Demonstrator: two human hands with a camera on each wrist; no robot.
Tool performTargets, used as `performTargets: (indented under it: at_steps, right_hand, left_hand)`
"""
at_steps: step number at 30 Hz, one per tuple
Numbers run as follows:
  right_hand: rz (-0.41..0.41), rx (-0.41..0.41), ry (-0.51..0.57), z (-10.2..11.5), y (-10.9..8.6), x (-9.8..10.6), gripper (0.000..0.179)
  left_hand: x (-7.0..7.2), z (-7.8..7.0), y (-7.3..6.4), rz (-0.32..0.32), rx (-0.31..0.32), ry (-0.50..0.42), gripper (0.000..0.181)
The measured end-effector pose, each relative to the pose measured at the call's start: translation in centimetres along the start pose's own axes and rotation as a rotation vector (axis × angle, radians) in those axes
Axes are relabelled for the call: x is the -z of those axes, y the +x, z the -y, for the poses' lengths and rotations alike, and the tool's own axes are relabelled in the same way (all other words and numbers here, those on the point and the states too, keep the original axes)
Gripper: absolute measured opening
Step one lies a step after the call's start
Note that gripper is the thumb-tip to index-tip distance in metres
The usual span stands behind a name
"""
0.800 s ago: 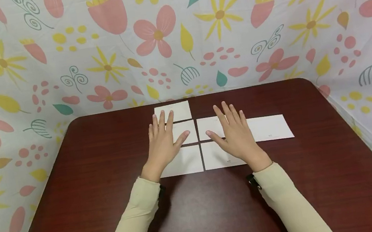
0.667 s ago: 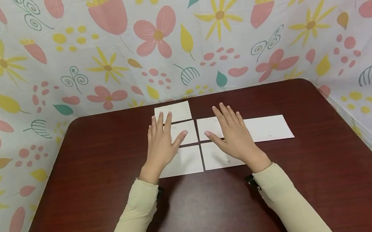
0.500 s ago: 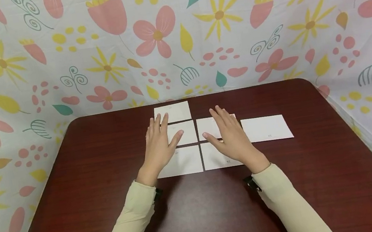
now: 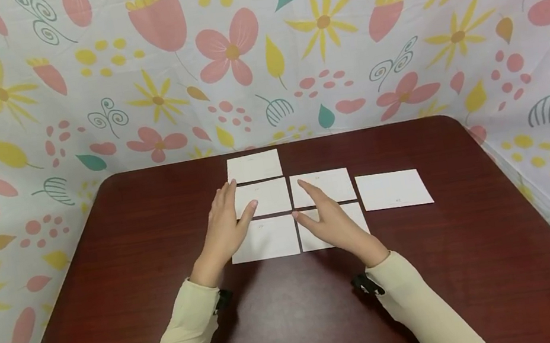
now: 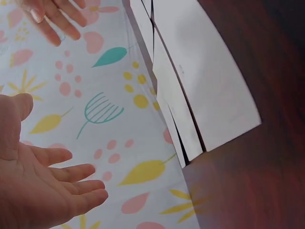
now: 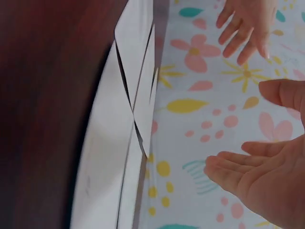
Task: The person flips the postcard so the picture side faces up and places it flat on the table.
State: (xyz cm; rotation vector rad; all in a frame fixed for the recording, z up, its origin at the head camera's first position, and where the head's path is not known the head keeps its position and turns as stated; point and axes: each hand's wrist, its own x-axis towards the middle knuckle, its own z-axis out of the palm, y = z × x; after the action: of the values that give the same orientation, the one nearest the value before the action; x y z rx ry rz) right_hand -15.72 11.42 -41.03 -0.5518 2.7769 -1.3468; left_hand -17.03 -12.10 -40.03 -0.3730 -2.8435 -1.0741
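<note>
Several white cards lie flat on the dark red-brown table. At the back left is one card [image 4: 254,167], with a middle-left card [image 4: 270,196] and a front-left card [image 4: 266,240] below it. Beside these sit a middle-right card [image 4: 334,186] and a front-right card [image 4: 354,216]; a further card [image 4: 394,190] lies slightly askew at the far right. My left hand [image 4: 221,225] hovers over the left edge of the left cards, fingers extended, holding nothing. My right hand [image 4: 333,219] is above the two right cards, partly covering the front one, fingers extended and palm turned inward, also holding nothing.
The wooden table [image 4: 294,324] has rounded far corners. Behind and at both sides hangs a white cloth [image 4: 266,113] printed with flowers and leaves. Both forearms wear pale sleeves [image 4: 179,336], with a dark band [image 4: 367,284] at each wrist.
Both hands have drawn back toward the body and shifted left, the right palm turning inward. More of the back-left and middle cards shows. The cards stay where they were.
</note>
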Motion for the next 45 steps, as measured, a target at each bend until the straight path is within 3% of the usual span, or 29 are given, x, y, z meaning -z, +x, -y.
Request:
performTargets:
  at_steps: [8, 14, 24, 28, 37, 45]
  right_hand:
    - [0.096, -0.093, 0.231, 0.0, -0.9, -1.5, 0.069]
    - [0.14, -0.175, 0.334, 0.0, -1.1, -2.5, 0.069]
    - [0.162, -0.269, 0.35, -0.4, -1.1, -3.5, 0.071]
    - [0.166, -0.289, 0.344, -0.3, -1.1, -3.6, 0.071]
    - [0.189, -0.303, 0.34, 0.0, -1.2, -3.7, 0.067]
    - [0.18, -0.305, 0.32, 0.0, -1.1, -3.8, 0.063]
  left_hand:
    - [0.2, 1.4, -1.1, 0.087, 0.069, -0.1, 0.071]
    - [0.3, 2.0, -1.6, 0.155, 0.127, -0.163, 0.068]
    - [0.4, 2.1, -1.7, 0.218, 0.205, -0.294, 0.062]
    - [0.2, 2.8, -1.8, 0.243, 0.241, -0.32, 0.061]
    - [-0.3, 3.8, -2.3, 0.289, 0.315, -0.336, 0.061]
    - [-0.4, 3.6, -2.1, 0.272, 0.337, -0.324, 0.06]
